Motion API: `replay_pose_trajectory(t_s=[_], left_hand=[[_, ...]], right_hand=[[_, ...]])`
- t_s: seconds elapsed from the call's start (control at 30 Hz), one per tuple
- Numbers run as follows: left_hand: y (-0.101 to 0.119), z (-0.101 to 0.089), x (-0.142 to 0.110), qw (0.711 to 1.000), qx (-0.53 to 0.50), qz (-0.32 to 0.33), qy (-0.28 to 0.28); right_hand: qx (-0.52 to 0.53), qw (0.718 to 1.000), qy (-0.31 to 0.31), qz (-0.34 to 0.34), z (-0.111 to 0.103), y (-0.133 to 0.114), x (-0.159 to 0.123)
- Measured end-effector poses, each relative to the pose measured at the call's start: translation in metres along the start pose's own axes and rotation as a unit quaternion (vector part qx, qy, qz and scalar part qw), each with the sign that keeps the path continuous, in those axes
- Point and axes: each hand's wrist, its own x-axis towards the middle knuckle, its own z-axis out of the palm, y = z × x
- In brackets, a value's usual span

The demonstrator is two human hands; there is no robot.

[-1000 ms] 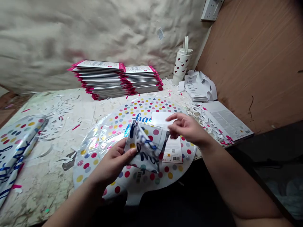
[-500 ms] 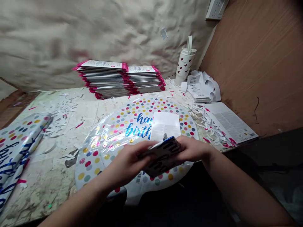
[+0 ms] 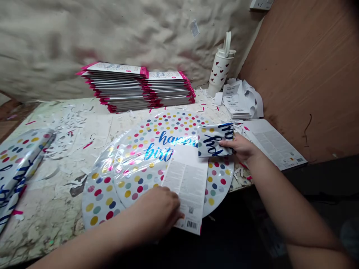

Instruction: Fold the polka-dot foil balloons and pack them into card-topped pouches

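My right hand (image 3: 244, 147) pinches a folded foil balloon (image 3: 211, 140), white with blue lettering and coloured dots, with the thumb on top. My left hand (image 3: 162, 207) is closed at the lower left edge of a white printed packet (image 3: 186, 183), which lies slanted with its text and barcode up; the fingertips are partly hidden. Beneath both lie flat round foil balloons (image 3: 140, 179) with coloured dots and blue "happy birthday" lettering. The folded balloon is just above the packet's upper right corner.
Two stacks of pink-edged packets (image 3: 120, 89) stand at the back. A white tumbler with hearts (image 3: 220, 73), label strips (image 3: 237, 102) and another printed packet (image 3: 277, 145) are at the right. Folded balloons (image 3: 24, 160) lie left; paper scraps (image 3: 68, 125) litter the table.
My hands have moved apart. The folded balloon has gone up and right in my right hand. My left hand has let go of it and now grips the packet, which sits lower and tilted.
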Motion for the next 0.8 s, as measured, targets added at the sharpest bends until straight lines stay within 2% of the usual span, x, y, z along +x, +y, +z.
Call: replay_pose_trajectory(t_s=[0.07,0.1,0.17,0.23,0.37,0.47,0.57,0.63,0.7,0.73,0.8], left_hand=[[-0.006,-0.008,0.028,0.999,0.039,-0.017,0.014],[-0.011,-0.008,0.043,0.995,0.073,-0.031,0.055],[-0.022,-0.003,0.07,0.985,0.122,-0.042,0.117],[-0.031,0.007,0.084,0.979,0.141,-0.034,0.141],[-0.036,0.019,0.082,0.979,0.103,-0.041,0.168],[-0.029,0.014,0.074,0.979,0.035,-0.055,0.196],[-0.017,0.005,0.07,0.968,0.09,0.011,0.233],[-0.008,0.0,0.069,0.957,0.165,0.073,0.229],[0.0,-0.003,0.068,0.949,0.21,0.098,0.214],[0.003,-0.004,0.067,0.948,0.22,0.095,0.21],[0.005,-0.004,0.064,0.949,0.223,0.074,0.212]], right_hand=[[-0.015,1.0,-0.009,0.006,0.01,-0.002,0.005],[-0.021,1.0,-0.008,0.009,0.014,-0.003,0.008],[-0.036,0.999,-0.012,0.014,0.02,-0.005,0.013],[-0.066,0.997,-0.025,0.007,0.023,-0.006,0.016],[-0.145,0.986,-0.081,-0.022,0.027,-0.006,0.016],[-0.186,0.969,-0.163,0.004,0.03,-0.017,0.016],[-0.236,0.933,-0.267,0.047,0.035,-0.04,0.023],[-0.299,0.897,-0.318,0.074,0.042,-0.057,0.029],[-0.361,0.865,-0.339,0.086,0.052,-0.072,0.033],[-0.381,0.859,-0.335,0.073,0.058,-0.078,0.033],[-0.4,0.87,-0.289,0.006,0.071,-0.085,0.027]])
